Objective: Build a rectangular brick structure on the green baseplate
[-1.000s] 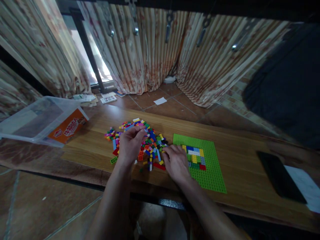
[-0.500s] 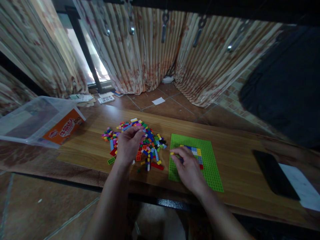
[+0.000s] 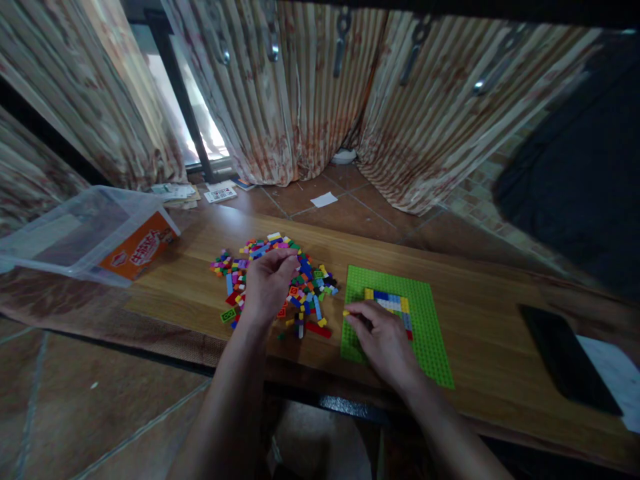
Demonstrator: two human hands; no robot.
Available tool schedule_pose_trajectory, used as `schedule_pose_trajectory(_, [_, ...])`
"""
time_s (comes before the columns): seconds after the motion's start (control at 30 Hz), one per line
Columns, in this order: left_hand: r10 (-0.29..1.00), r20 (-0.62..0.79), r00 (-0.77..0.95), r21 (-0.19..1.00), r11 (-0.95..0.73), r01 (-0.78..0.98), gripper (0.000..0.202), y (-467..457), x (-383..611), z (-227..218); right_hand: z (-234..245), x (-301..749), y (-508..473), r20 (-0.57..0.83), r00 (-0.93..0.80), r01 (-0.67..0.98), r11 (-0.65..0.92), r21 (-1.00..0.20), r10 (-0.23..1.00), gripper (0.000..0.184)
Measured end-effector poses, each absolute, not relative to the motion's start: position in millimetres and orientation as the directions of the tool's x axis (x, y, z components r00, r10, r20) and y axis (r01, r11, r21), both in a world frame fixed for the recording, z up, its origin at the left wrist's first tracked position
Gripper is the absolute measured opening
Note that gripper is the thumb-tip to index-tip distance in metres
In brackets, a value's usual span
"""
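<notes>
My left hand [image 3: 270,283] hovers over a heap of toy bricks [image 3: 305,272] in many colours, thumb and fingertips pinched together; whatever is between them is too small to make out. My right hand [image 3: 383,340] is above the left part of a green baseplate [image 3: 430,343], its fingers closed on a small yellow brick [image 3: 346,313] at the plate's left edge. Beyond its knuckles, a flat patch of joined bricks [image 3: 395,302] in yellow, blue, white and red sits on the plate, partly hidden by this hand.
A clear plastic box [image 3: 95,233] with an orange label stands at the left end of the wooden board [image 3: 200,233]. To the right lie a black phone-like slab [image 3: 567,360] and a white sheet [image 3: 610,377]. Striped curtains [image 3: 310,100] hang behind.
The view has shifted slightly, moving the scene to the right. Against the baseplate, my right hand has drawn a little left and nearer, uncovering more of the brick patch. My left hand stays pinched over the heap.
</notes>
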State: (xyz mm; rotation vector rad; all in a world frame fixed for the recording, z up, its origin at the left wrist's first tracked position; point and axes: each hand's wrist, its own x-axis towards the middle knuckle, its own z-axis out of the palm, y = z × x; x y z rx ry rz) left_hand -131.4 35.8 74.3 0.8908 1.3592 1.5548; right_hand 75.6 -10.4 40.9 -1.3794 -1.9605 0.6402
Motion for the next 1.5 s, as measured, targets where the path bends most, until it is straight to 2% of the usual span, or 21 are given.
schedule_pose_trajectory(0.27, [0.923,-0.026,-0.383,0.987,-0.038,-0.158,0.023,35,-137,74,30,51,-6,0.237,-0.252,0.671,0.346,-0.655,0.938,0.017])
schedule_pose_trajectory(0.5, [0.923,-0.012,-0.385,0.993,-0.035,-0.117,0.021,33,-141,74,27,50,16,0.329,-0.168,0.727,0.342,-0.595,0.929,0.024])
schedule_pose_trajectory(0.63, [0.926,-0.002,-0.377,0.993,-0.044,-0.113,0.020,34,-141,73,24,48,25,0.308,-0.219,0.778,0.356,-0.517,0.926,0.023])
schedule_pose_trajectory(0.73, [0.930,0.013,-0.368,0.992,-0.058,-0.111,0.020,34,-141,72,25,45,24,0.286,-0.232,0.790,0.352,-0.502,0.930,0.020])
schedule_pose_trajectory(0.83, [0.927,0.018,-0.376,0.994,-0.057,-0.093,0.020,35,-141,71,35,46,19,0.290,-0.193,0.763,0.329,-0.556,0.937,0.017])
schedule_pose_trajectory(0.93, [0.926,0.012,-0.377,0.996,-0.047,-0.082,0.020,35,-141,72,47,60,10,0.284,-0.129,0.682,0.293,-0.670,0.950,0.017])
schedule_pose_trajectory(1.03, [0.931,-0.013,-0.365,0.995,-0.025,-0.098,0.020,35,-140,74,54,90,4,0.200,-0.014,0.574,0.171,-0.800,0.980,0.023])
schedule_pose_trajectory(1.1, [0.936,-0.022,-0.351,0.994,-0.017,-0.109,0.020,35,-138,75,55,114,1,0.153,0.012,0.536,0.122,-0.835,0.988,0.026])
schedule_pose_trajectory(1.17, [0.939,-0.017,-0.342,0.994,-0.021,-0.109,0.020,35,-136,74,56,138,-1,0.076,0.030,0.568,0.045,-0.822,0.997,0.026])
schedule_pose_trajectory(1.27, [0.937,0.009,-0.349,0.997,-0.036,-0.072,0.021,37,-133,72,58,165,-5,-0.005,0.012,0.679,-0.012,-0.734,1.000,0.025])
schedule_pose_trajectory(1.37, [0.938,0.016,-0.345,0.999,-0.033,-0.042,0.022,38,-131,70,62,177,-11,0.000,-0.032,0.759,0.024,-0.650,0.999,0.023])
schedule_pose_trajectory(1.5, [0.940,0.001,-0.340,0.999,-0.016,-0.040,0.020,38,-128,69,59,178,-13,0.013,-0.045,0.769,0.043,-0.638,0.999,0.020])
